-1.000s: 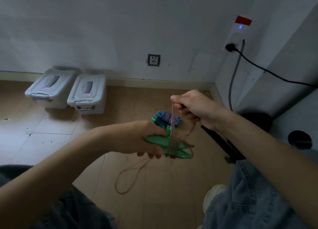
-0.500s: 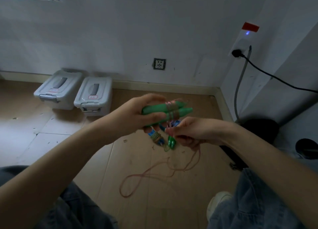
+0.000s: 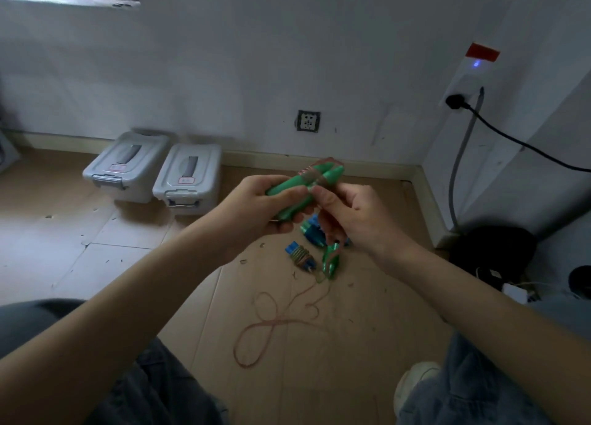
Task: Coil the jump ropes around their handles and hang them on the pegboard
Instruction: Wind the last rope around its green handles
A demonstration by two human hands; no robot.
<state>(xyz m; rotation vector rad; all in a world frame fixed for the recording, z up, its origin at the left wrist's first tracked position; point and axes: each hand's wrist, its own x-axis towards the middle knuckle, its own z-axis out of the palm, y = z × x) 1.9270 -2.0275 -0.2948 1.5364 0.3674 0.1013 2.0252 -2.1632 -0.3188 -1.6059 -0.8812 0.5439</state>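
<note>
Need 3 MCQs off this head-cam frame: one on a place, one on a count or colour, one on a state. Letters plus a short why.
1. Where do the two grey lidded bins stand?
A. on the floor against the back wall
B. on a shelf
C. on the person's lap

2. What colour are the handles that the left hand holds?
A. red
B. green
C. yellow

3. What state is the pink rope of that pair in?
A. fully coiled
B. not started
C. part wound, the rest loose on the floor

Key: 1 A, both bins sit side by side at the baseboard. 2 B, the pair in the left grip is green. 3 C, a few turns band the handles near their tips by the right hand, and loops lie on the floor below.
</note>
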